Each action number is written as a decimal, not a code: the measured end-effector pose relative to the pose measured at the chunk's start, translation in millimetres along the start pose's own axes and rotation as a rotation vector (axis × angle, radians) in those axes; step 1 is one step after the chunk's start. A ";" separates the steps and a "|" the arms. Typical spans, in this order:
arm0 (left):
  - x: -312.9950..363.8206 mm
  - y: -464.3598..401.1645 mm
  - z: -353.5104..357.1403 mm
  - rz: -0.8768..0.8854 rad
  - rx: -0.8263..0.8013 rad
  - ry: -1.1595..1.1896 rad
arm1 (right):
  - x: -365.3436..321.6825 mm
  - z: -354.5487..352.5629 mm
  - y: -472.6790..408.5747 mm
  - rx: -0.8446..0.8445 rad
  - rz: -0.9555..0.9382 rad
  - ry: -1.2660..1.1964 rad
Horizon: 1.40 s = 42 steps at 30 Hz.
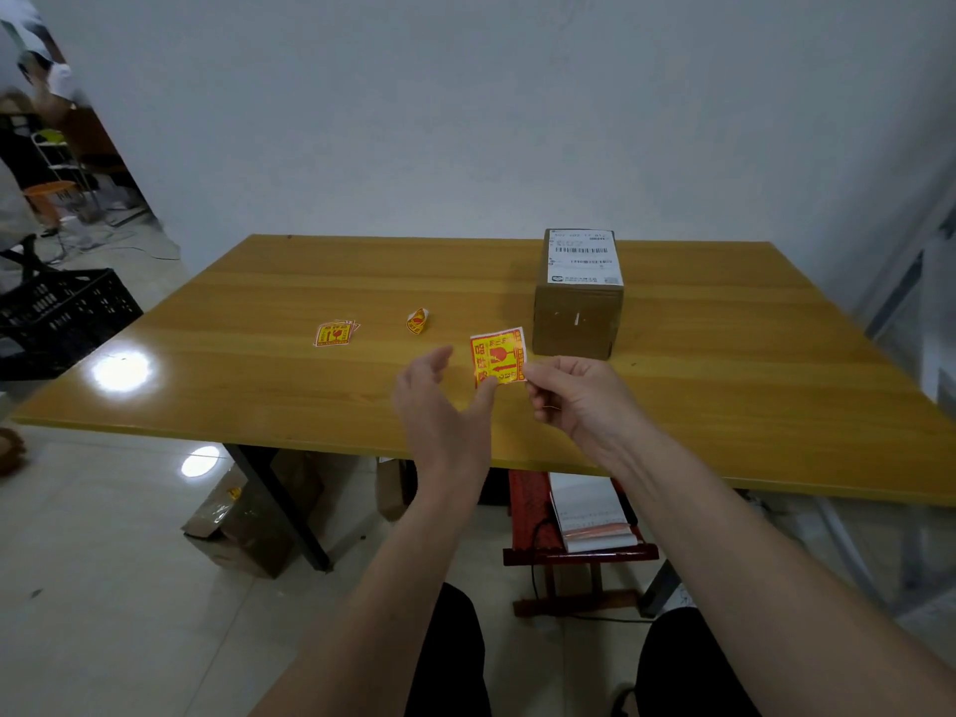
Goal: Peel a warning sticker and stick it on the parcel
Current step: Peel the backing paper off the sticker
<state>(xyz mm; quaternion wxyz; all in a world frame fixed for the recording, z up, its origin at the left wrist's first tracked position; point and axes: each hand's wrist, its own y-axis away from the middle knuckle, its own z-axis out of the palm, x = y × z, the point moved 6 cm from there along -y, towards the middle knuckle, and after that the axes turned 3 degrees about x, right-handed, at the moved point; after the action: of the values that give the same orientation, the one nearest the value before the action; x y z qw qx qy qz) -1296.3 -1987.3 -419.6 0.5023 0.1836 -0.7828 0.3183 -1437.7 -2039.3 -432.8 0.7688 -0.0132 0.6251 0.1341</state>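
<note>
1. Yellow and red colours cover the warning sticker [497,357], which is held up in the air over the wooden table [724,354].
2. The right hand [579,401] pinches the right edge of the sticker, with the thumb and fingers pressed together on it.
3. The left hand [439,406] has its fingers spread apart. Its thumb touches the bottom left corner of the sticker.
4. A white edge shows along the top and right side of the sticker.
5. The parcel [578,302] is a brown box standing on the table, just behind the sticker and a little to the right.
6. A white shipping label [583,257] with bar codes lies on top of the parcel.
7. A small pile of stickers [333,333] lies flat on the table, well to the left.
8. A crumpled sticker piece [418,321] lies between that pile and the parcel.
9. A black crate [62,313] sits past the left end of the table.
10. A cardboard box [243,520] rests on the floor under the table.
</note>
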 end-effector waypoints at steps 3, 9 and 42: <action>17.4 11.9 8.1 0.386 -0.074 -0.182 | 1.0 -1.5 -1.2 0.010 0.002 -0.003; 22.9 15.1 10.6 0.461 -0.044 -0.256 | 0.4 2.7 1.7 -0.039 -0.015 -0.001; 16.1 15.1 9.1 0.066 -0.131 0.108 | -5.3 2.0 10.3 -0.051 -0.148 0.115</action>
<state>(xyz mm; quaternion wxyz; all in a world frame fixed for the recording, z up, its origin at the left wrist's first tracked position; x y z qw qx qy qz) -1318.5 -1982.0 -412.4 0.5439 0.1073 -0.7793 0.2922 -1439.0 -2030.0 -425.8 0.7389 -0.0866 0.6619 0.0919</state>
